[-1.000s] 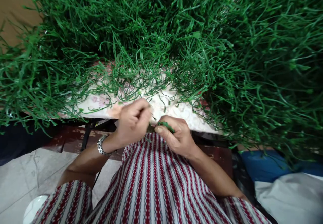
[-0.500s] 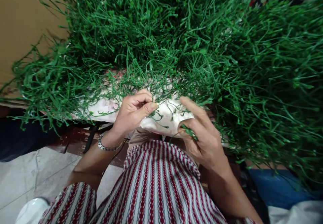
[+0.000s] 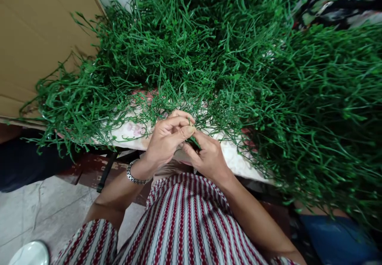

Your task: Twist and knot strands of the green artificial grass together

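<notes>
My left hand (image 3: 167,137), with a metal bracelet on the wrist, has thumb and fingers pinched on a thin green stem; the fingertips hide most of it. Close against it, my right hand (image 3: 211,155) is closed on several green stems, part of them showing between thumb and index finger. The fingertips of both hands meet above the near edge of a white flowered cloth (image 3: 238,157). A large heap of thin, curling green stems with small tips (image 3: 191,54) covers most of the cloth beyond my hands.
A cardboard panel (image 3: 44,38) stands at the left. Dark patterned fabric (image 3: 337,2) lies at the back right. A blue thing (image 3: 337,233) is at the lower right. A white round object (image 3: 31,253) stands on the tiled floor (image 3: 24,213) at lower left.
My right hand has moved left and in to meet my left hand, its raised index finger coming down to the left fingertips. My left hand keeps its pinch. The view has shifted slightly.
</notes>
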`<state>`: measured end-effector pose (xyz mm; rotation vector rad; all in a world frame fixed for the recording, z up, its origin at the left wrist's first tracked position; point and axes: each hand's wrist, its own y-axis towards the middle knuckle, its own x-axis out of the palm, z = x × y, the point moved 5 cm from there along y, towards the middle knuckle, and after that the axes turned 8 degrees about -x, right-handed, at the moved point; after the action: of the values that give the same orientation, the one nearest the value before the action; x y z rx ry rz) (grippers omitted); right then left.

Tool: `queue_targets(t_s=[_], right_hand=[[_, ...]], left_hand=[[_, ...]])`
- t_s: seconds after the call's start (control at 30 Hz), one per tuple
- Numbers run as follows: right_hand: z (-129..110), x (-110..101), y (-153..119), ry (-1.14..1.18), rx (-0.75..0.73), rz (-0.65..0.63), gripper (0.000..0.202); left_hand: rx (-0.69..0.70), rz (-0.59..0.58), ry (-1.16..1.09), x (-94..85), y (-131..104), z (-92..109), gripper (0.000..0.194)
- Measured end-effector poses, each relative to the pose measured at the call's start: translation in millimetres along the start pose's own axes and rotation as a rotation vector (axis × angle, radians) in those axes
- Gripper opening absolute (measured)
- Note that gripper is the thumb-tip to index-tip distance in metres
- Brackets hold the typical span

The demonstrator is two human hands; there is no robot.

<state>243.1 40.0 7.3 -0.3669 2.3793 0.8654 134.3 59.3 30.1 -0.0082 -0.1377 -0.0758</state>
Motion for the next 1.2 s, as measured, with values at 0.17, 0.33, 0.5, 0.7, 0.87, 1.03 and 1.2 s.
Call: queue_targets(t_s=[0.17, 0.33, 0.5, 0.7, 0.87, 1.03, 1.2], right_hand=[[5, -11, -8, -0.067, 0.022, 0.065, 0.010], [6, -25, -16, -0.034, 0.049, 0.090, 0.009], [2, -31, -25, -0.042, 0.042, 0.070, 0.004], [-3, -32, -32, -0.001, 0.077, -0.088, 0.009], [-8, -31, -37, 0.190, 0.046, -0.324, 0.016], [-18, -31, -44, 0.303, -0.009, -0.487, 0.018], [-27, -35, -48, 0.310, -0.054, -0.520, 0.018]], left_hand=[[0.021, -0.008, -0.048, 0.8, 2, 0, 0.015], [-0.020, -0.173, 0.247, 8.3, -2, 1, 0.012], [0.089, -0.350, 0.711, 19.3, -10, 3, 0.019], [0.276, -0.387, 0.840, 22.5, -16, 3, 0.017], [0.404, -0.669, 0.973, 26.7, -29, 1, 0.023], [0.528, -0.842, 1.060, 29.3, -44, 8, 0.022], [0.585, -0.914, 1.078, 31.9, -55, 14, 0.020]])
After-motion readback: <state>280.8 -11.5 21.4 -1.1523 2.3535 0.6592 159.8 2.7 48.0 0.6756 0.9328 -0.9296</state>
